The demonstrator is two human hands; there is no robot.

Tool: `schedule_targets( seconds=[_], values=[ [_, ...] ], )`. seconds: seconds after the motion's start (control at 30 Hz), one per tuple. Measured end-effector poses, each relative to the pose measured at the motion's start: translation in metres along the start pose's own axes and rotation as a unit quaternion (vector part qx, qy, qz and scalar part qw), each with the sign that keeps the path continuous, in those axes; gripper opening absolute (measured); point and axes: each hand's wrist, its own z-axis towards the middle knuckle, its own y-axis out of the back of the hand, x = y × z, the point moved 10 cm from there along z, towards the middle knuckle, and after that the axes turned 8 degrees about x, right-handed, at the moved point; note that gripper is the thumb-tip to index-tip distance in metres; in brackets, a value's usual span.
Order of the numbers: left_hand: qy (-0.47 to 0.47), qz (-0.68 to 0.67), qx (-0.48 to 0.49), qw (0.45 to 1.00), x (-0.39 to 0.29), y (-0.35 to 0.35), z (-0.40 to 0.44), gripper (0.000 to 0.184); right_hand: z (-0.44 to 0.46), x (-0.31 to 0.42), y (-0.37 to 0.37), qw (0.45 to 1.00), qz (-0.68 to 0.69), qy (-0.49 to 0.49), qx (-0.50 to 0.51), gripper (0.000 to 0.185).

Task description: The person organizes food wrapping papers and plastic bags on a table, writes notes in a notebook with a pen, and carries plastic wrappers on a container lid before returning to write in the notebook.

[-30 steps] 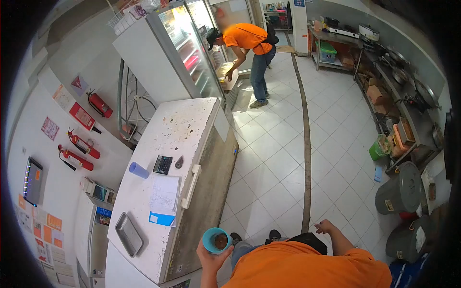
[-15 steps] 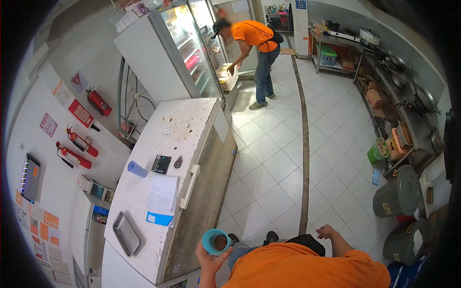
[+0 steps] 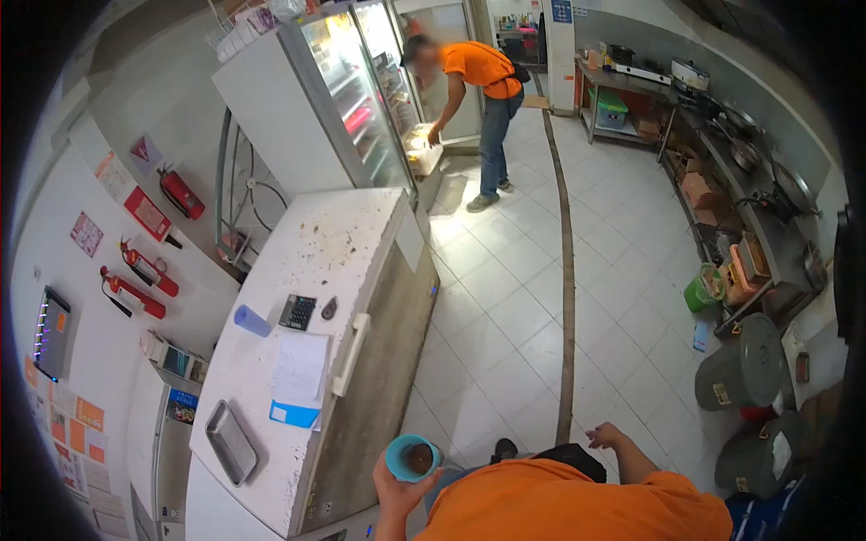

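My left hand (image 3: 397, 491) is wrapped round a turquoise cup (image 3: 411, 458) with something brown inside, held beside the near end of a white chest freezer (image 3: 347, 216). My right hand (image 3: 606, 436) hangs over the tiled floor on the other side of my body, its fingers apart and holding nothing. On the freezer lid lie a metal tray (image 3: 232, 443), papers (image 3: 300, 365) with a blue piece, a calculator (image 3: 297, 312) and a blue-violet cup (image 3: 252, 320).
A co-worker (image 3: 478, 68) in orange bends at an open upright fridge (image 3: 289, 108), a hand at a white bin (image 3: 421, 151). Grey lidded bins (image 3: 740, 365) and a metal counter (image 3: 771, 216) line the right side. Fire extinguishers (image 3: 182, 193) hang at left.
The view has shifted slightly, so the freezer sits a little further left. The co-worker at the fridge has straightened a little. My left hand still holds the cup.
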Motion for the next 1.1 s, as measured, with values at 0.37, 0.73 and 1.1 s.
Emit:
schedule_targets(
  seconds=[0.37, 0.73, 1.1],
  values=[
    [0.060, -0.070, 0.013, 0.996, 0.031, -0.006, -0.014, 0.056, 0.027, -0.001, 0.011, 0.980, -0.145, 0.138, -0.013, 0.044],
    [0.050, -0.050, 0.031, 0.997, 0.032, -0.011, -0.003, 0.065, -0.014, 0.028, 0.027, 0.999, 0.022, 0.022, -0.035, 0.052],
    [0.050, -0.039, 0.060, 0.996, 0.024, -0.014, -0.004, 0.064, -0.023, 0.029, 0.015, 0.999, -0.007, 0.024, -0.026, 0.056]
  ],
)
